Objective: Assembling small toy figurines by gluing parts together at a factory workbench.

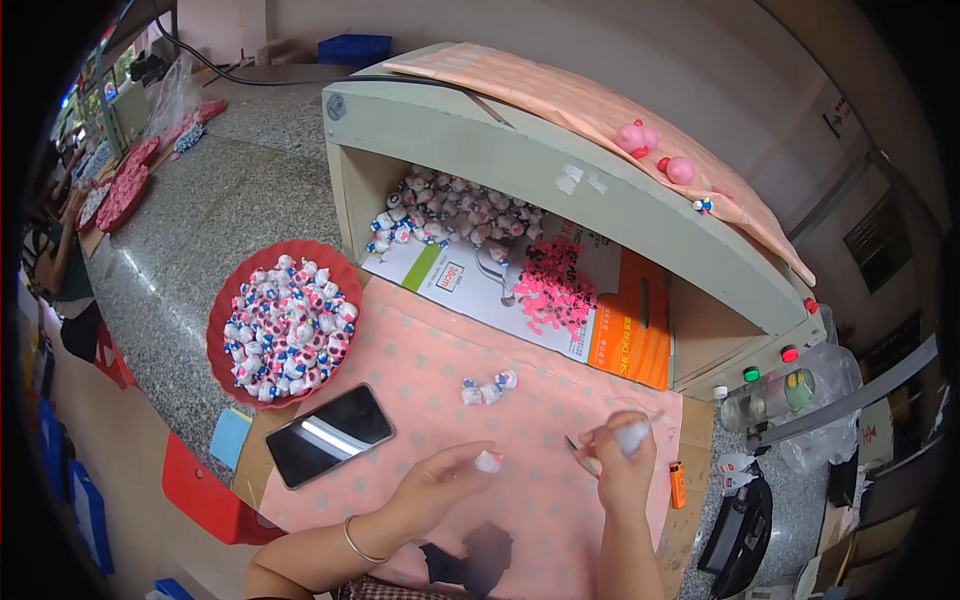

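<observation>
My left hand [437, 487] is closed in a pinch on a small white figurine [488, 461] with a spot of red. Opposite it, my right hand [627, 475] is closed around slim metal tweezers [582, 453]. A whitish rounded thing [632, 436], blurred, also shows at its fingers; I cannot make out its kind. Beyond the hands, a few white-and-blue figurines [488, 388] lie together on the pink cloth [420, 355]. To the left, a red bowl [216, 335] is heaped with similar white, blue and pink figurines.
An open-fronted box [350, 205] holds piled figurines [455, 205] and pink pieces [555, 285]. A black phone [330, 435] lies left, near a blue pad [231, 436]. An orange lighter [678, 484], clear bottle [755, 405] and black case [738, 528] are right.
</observation>
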Tool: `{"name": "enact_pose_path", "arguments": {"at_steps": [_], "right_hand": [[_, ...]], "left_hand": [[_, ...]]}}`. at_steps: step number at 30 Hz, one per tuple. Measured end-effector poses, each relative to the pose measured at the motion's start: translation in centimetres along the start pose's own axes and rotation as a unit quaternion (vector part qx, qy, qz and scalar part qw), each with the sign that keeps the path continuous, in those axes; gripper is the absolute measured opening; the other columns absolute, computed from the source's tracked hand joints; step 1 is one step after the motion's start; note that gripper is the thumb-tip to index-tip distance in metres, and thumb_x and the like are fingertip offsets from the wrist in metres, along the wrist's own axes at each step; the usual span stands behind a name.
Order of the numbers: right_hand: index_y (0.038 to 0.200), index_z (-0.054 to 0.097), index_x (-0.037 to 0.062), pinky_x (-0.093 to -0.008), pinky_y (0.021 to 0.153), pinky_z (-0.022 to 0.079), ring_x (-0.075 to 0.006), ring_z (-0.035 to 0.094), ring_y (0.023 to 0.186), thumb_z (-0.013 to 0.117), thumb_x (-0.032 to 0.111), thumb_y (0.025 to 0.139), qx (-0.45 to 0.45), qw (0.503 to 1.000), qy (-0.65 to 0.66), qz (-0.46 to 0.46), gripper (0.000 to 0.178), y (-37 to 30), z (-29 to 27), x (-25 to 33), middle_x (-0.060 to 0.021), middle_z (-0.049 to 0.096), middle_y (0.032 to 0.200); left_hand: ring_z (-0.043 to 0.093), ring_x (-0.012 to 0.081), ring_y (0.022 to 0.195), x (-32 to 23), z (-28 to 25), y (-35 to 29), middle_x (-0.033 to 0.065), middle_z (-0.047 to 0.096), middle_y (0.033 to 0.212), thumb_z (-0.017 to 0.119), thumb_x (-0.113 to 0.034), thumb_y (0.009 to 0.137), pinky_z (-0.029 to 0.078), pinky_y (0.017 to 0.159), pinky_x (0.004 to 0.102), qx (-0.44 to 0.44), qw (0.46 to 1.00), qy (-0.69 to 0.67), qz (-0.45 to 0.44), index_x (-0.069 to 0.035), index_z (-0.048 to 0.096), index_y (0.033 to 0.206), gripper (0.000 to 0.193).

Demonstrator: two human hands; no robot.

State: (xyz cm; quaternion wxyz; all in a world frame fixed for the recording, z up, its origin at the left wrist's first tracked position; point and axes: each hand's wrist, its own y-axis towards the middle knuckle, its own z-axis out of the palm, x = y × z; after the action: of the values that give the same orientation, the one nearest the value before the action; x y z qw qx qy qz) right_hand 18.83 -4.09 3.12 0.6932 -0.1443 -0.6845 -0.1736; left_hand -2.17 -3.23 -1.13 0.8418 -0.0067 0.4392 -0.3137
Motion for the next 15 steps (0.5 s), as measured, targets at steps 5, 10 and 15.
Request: {"name": "enact_pose_path", "arguments": {"at_steps": [5,10,15], "right_hand": [[0.084,0.051,0.0006,-0.0294,0.053,0.046,-0.0190,0.057,0.064,0.050,0.003,0.077,-0.038,0.953,-0.276,-0.118,0.008,9.4,0.5,-5.1,-0.0098,0.053,0.074],[0.098,0.054,-0.0003,-0.0400,0.071,0.044,-0.0347,0.053,0.083,0.058,0.009,0.071,0.040,0.829,-0.536,-0.153,0.028,11.5,2.2,-4.4,-0.0164,0.051,0.092],[0.098,0.052,-0.0005,-0.0407,0.070,0.045,-0.0338,0.054,0.083,0.058,0.007,0.070,0.072,0.814,-0.548,-0.178,0.030,10.8,2.0,-3.3,-0.0147,0.048,0.102]], "left_hand": [[0.050,0.0108,0.095,-0.4,0.0,-0.3,0.0049,0.054,0.104,0.056,-0.001,0.079,0.041,0.082,0.0237,-0.010,1.000,-0.016,-0.008,-0.005,0.048,0.116,0.038],[0.050,0.0113,0.095,-0.8,-0.2,-0.2,0.0051,0.054,0.104,0.055,-0.001,0.079,0.042,0.082,0.0242,-0.009,0.999,-0.036,0.000,-0.005,0.048,0.116,0.038],[0.051,0.0117,0.095,-1.4,-0.2,0.1,0.0053,0.054,0.105,0.054,-0.001,0.080,0.042,0.083,0.0245,-0.001,0.999,-0.036,0.001,-0.005,0.048,0.117,0.038]]}}
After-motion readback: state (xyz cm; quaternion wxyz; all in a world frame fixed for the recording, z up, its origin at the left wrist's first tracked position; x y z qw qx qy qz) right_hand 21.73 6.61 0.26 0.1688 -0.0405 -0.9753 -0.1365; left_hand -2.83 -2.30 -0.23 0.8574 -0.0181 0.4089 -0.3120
